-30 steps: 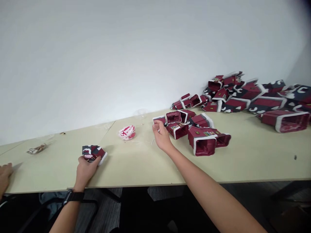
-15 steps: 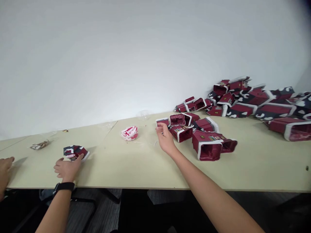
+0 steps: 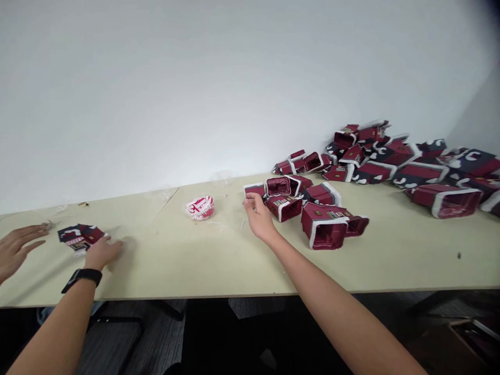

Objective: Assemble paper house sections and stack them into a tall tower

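while your left hand (image 3: 102,252) sits to the near left of the clear bag of red-and-white pieces (image 3: 200,208), it overlaps the edge of a small maroon house (image 3: 80,237); you cannot tell whether it grips. farther left of the bag, another person's hand (image 3: 19,247) is spread beside that house. to the bag's near right, open-ended maroon houses (image 3: 329,234) lie on the table (image 3: 164,271). right of the bag, your right hand (image 3: 258,214) is half curled, its contents unclear. far right of the bag, a heap of similar houses (image 3: 394,153) rests near the wall (image 3: 195,94).
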`<state>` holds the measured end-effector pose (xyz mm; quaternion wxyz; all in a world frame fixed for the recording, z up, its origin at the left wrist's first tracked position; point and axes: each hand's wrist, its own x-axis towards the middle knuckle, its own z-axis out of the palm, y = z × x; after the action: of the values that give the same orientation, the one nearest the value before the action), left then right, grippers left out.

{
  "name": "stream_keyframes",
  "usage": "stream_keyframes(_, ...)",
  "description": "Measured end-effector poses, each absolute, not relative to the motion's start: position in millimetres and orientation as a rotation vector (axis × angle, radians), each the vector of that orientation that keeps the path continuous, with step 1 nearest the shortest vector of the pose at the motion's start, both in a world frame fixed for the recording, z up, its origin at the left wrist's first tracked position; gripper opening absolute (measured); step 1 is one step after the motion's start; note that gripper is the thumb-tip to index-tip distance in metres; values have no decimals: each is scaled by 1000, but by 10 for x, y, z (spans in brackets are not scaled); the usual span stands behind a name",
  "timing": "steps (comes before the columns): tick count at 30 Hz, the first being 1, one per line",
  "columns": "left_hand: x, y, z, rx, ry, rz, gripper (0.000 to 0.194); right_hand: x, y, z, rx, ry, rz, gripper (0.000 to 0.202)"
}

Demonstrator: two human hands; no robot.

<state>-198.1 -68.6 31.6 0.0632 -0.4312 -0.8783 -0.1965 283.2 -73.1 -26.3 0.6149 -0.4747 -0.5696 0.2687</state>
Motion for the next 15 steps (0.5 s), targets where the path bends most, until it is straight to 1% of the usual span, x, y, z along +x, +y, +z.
stream_keyframes(3, -1546, -559, 379, -1524, -2564, -571, 31, 2838, -719, -276, -1123, -1312, 599, 38)
stream_keyframes(5, -1087, -498, 394, -1718, -2441, -643, 37, 2840, -714, -286, -1127, -1313, 599, 35)
stream_keyframes(7, -531, -468, 395, -2016, -2202, -775, 48, 2844, -714, -294, -1134, -1319, 608, 34)
stream_keyframes(8, -236, -464, 391, -2173, -2065, -804, 49, 2848, -715, -296, -1143, -1326, 609, 34)
stream_keyframes(9, 58, -465, 387, -2309, -1891, -844, 43, 2856, -718, -297, -1154, -1332, 597, 33)
stream_keyframes(10, 341, -467, 382, -2427, -1692, -902, 37, 2869, -722, -295, -1167, -1339, 567, 33)
stream_keyframes(12, 840, -463, 370, -2544, -1417, -1028, 57, 2914, -729, -283, -1192, -1349, 438, 32)
stream_keyframes(13, 1042, -453, 361, -2590, -1365, -1034, 63, 2947, -730, -273, -1201, -1349, 347, 34)
stream_keyframes(15, 1330, -416, 324, -2635, -1347, -1063, 61, 3024, -729, -249, -1228, -1326, 165, 39)
